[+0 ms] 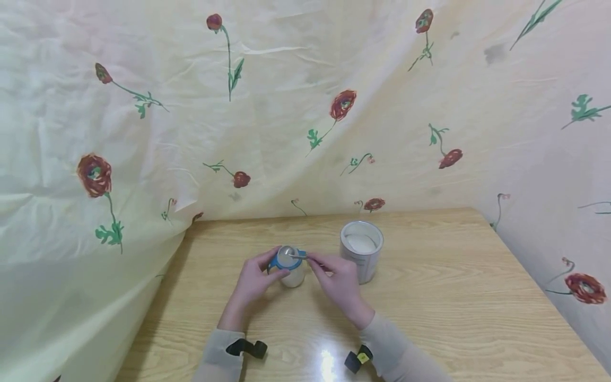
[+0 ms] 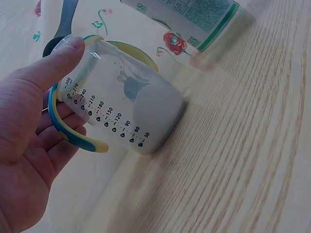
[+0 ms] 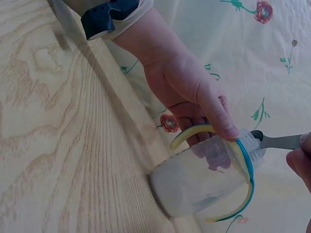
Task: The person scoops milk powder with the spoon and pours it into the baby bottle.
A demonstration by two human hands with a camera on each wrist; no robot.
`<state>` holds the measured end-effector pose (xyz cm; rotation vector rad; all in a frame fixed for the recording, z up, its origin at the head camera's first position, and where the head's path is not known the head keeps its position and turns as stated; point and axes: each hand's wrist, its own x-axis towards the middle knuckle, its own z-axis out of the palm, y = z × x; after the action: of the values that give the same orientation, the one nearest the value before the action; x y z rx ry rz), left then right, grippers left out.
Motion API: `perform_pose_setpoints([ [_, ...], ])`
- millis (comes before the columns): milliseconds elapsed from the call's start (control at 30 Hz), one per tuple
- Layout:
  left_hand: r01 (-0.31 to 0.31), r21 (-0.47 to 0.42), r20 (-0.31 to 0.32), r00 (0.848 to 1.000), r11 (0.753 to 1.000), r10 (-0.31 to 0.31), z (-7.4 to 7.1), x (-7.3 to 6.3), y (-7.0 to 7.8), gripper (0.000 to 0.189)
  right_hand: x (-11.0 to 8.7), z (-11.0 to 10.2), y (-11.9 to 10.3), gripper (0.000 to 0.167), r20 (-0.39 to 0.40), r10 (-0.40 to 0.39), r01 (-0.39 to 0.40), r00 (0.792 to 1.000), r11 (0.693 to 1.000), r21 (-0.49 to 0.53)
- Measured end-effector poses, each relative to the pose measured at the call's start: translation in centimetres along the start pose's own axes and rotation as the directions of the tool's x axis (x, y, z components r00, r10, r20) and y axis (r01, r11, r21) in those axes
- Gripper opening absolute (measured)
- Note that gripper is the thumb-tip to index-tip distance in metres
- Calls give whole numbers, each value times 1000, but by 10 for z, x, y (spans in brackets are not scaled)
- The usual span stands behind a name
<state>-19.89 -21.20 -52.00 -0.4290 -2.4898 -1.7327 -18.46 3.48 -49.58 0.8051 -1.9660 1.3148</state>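
Observation:
A clear baby bottle point(image 1: 293, 278) with a measuring scale and a blue-and-yellow handle ring point(image 3: 251, 170) stands on the table, its lower part whitish inside. Around its neck, my left hand point(image 1: 253, 280) holds it between thumb and fingers. My right hand point(image 1: 340, 280) pinches the handle of a grey measuring spoon point(image 3: 284, 141). The spoon's round bowl is at the bottle's open mouth; whether powder is in the bowl I cannot tell. In the left wrist view the bottle point(image 2: 121, 97) shows its printed marks.
Just behind my right hand stands an open white tub point(image 1: 366, 265) with white contents. The wooden table point(image 1: 458, 297) extends to both sides. A flowered cloth point(image 1: 286, 116) hangs behind it and at the sides.

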Motion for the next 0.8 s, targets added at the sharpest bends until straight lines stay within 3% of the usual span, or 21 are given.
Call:
perform_pose_setpoints([
  [133,-9,3,-3,1000,1000,9,1,0,0,66,0,1,1,20,19,-92,93,996,994,-51],
  [533,-14,6,-2,1000,1000,14,-1,-1,0,65,-1,1,-1,22,48,-151,155,987,984,-83],
  [800,-13,11,8,1000,1000,13,-2,0,-3,65,-2,1,1,30,63,-233,240,971,958,-159],
])
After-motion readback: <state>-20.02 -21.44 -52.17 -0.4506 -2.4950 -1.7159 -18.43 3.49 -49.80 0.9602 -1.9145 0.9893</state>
